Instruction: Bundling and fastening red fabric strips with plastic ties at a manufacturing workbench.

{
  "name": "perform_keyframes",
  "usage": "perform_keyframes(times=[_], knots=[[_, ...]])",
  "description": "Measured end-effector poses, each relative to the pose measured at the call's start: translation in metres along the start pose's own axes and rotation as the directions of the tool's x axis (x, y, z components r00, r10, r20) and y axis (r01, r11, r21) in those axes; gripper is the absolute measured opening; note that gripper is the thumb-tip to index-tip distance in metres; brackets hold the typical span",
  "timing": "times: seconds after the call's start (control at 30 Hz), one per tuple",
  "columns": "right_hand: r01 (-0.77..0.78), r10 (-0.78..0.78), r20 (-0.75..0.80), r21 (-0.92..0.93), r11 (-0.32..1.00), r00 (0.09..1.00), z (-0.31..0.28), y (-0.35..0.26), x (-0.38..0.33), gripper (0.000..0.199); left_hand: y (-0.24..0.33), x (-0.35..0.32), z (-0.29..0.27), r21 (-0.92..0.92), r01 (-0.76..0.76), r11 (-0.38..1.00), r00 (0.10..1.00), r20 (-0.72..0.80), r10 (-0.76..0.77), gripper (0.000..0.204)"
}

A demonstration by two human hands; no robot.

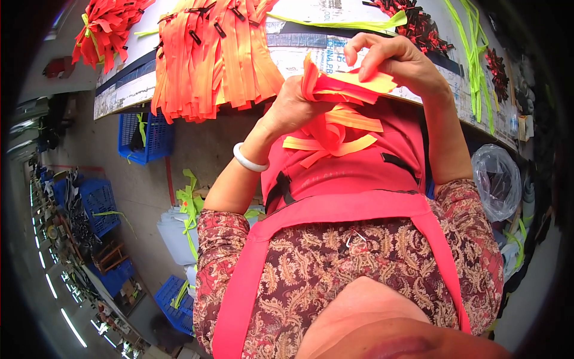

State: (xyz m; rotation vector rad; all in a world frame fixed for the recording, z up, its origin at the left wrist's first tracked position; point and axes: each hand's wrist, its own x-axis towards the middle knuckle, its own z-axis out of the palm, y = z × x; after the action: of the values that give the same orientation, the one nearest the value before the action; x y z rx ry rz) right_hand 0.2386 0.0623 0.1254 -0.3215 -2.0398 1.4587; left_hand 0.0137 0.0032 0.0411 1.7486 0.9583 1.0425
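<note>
My left hand (pixel 294 109), with a white bangle on its wrist, is closed around a bunch of orange fabric strips (pixel 344 90) in front of my red apron. Over the far ends of these strips is my right hand (pixel 403 64), its fingers bent and its thumb pressed on the orange fabric. What lies under its palm is partly hidden. Loose strip ends (pixel 335 134) hang below the bunch against the apron. Just left of my hands, a wide row of orange strips (pixel 218 72) with black clips or pulls hangs over the table edge.
The table (pixel 299 55) has a light printed cover. On it lie another orange bundle (pixel 107 30), yellow-green strips (pixel 475 60) and red strips with black parts (pixel 418 30). Blue crates (pixel 142 137) stand on the floor at left; a clear plastic bag (pixel 496 179) hangs at right.
</note>
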Motion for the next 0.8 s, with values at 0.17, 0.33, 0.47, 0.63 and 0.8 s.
perform_keyframes(times=[0.17,0.33,0.47,0.63,0.8], knots=[[-0.243,0.226,-0.15,-0.102,0.965,0.962,0.026,-0.015,0.009,0.029,0.008,-0.004,-0.001,-0.096,0.054,0.994,0.998,0.049,-0.05,0.022],[-0.229,0.235,-0.03,-0.372,0.9,0.971,0.033,-0.015,0.01,0.031,0.005,-0.008,0.001,-0.034,0.049,0.998,0.994,0.097,-0.045,0.02],[0.0,0.043,0.058,-0.6,0.8,0.997,0.04,-0.01,0.022,0.025,-0.007,-0.009,0.007,-0.144,-0.048,0.988,0.998,0.028,0.053,0.015],[-0.07,0.064,-0.032,-0.587,0.807,0.997,0.055,-0.031,0.045,0.009,0.0,-0.009,0.001,0.003,0.005,1.0,1.0,0.004,-0.005,0.017],[-0.11,0.088,-0.066,-0.511,0.852,0.994,0.048,-0.035,0.043,0.007,0.01,-0.01,0.003,-0.211,0.097,0.973,0.993,0.083,-0.081,0.016]])
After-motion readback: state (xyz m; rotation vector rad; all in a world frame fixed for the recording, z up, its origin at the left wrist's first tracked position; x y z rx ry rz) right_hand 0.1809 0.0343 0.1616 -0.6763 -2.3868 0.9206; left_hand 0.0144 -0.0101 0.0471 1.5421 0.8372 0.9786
